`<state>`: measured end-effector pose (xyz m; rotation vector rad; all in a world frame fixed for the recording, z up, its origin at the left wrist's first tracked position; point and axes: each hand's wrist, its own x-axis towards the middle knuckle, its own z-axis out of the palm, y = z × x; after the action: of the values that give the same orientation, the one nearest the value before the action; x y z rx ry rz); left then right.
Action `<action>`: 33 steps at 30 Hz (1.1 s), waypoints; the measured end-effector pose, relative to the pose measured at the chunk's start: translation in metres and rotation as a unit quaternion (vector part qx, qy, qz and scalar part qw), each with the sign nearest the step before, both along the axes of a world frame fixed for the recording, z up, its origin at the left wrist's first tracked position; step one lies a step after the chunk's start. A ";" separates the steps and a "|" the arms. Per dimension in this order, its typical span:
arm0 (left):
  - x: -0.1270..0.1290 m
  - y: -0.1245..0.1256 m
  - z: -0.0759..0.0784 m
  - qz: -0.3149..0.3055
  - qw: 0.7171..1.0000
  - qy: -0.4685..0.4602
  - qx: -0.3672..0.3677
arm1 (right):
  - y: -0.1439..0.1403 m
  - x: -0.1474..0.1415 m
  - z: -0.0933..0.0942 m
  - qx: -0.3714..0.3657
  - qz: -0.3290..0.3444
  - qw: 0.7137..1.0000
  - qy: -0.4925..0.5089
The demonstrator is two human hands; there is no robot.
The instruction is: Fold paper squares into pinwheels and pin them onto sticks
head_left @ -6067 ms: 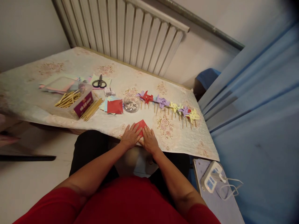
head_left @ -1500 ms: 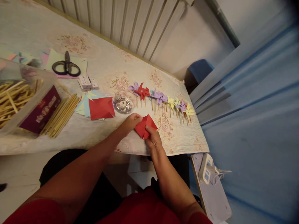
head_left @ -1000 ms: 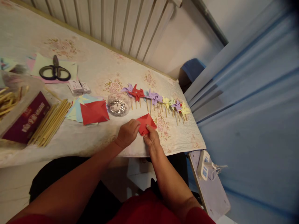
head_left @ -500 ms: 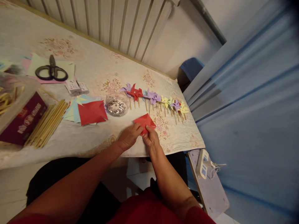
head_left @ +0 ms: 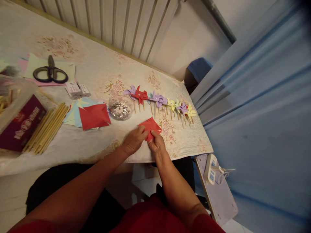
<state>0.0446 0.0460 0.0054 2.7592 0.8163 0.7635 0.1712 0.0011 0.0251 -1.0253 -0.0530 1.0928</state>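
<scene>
Head view of a craft table. The red paper piece (head_left: 150, 125) lies flat near the front edge of the table (head_left: 102, 72), just in front of the row of finished pinwheels (head_left: 161, 102) and to the right of the clear bowl of sequins (head_left: 119, 108). It is a small folded sheet of plain red paper with crisp straight edges, a pointed corner aimed toward the right, and a fold line visible across its upper face; its near corner is covered by the fingers.

The left hand (head_left: 133, 140) rests palm down, fingers extended onto the left edge of the red paper piece, pressing rather than clasping it. The right hand (head_left: 157, 144) lies beside it, fingertips pinned on the near lower edge of the same piece (whether the thumb tucks under the paper cannot be told). The two hands nearly touch.

Further left lie a stack of cut coloured squares (head_left: 91, 115) topped by a red one, a bundle of wooden sticks (head_left: 47, 127), a purple box (head_left: 20, 126), and black scissors (head_left: 50, 72) on pastel sheets. A white power strip (head_left: 211, 165) sits on a low surface at the right, beside blue curtain fabric (head_left: 262, 113).
</scene>
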 end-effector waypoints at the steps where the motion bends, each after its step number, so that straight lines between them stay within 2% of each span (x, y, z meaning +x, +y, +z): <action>1: 0.000 0.000 0.000 0.000 1.000 -0.002 0.001 | 0.000 -0.001 0.001 0.002 -0.002 1.000 0.006; 7: 0.000 -0.002 -0.002 -0.011 1.000 -0.024 0.011 | -0.001 -0.002 0.002 0.001 -0.006 1.000 0.001; 13: 0.001 -0.003 0.001 -0.002 1.000 -0.030 -0.005 | 0.000 0.002 -0.004 0.006 0.009 1.000 0.015; 21: 0.002 -0.002 0.001 0.007 1.000 -0.016 0.010 | -0.001 0.003 -0.006 0.013 0.034 0.999 -0.034; 33: 0.001 -0.001 0.008 0.044 0.991 -0.043 -0.117 | -0.005 0.001 0.000 0.003 0.039 0.999 0.003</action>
<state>0.0456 0.0450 0.0136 2.4822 0.9484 0.7445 0.1720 -0.0039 0.0247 -1.0213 -0.0909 1.1655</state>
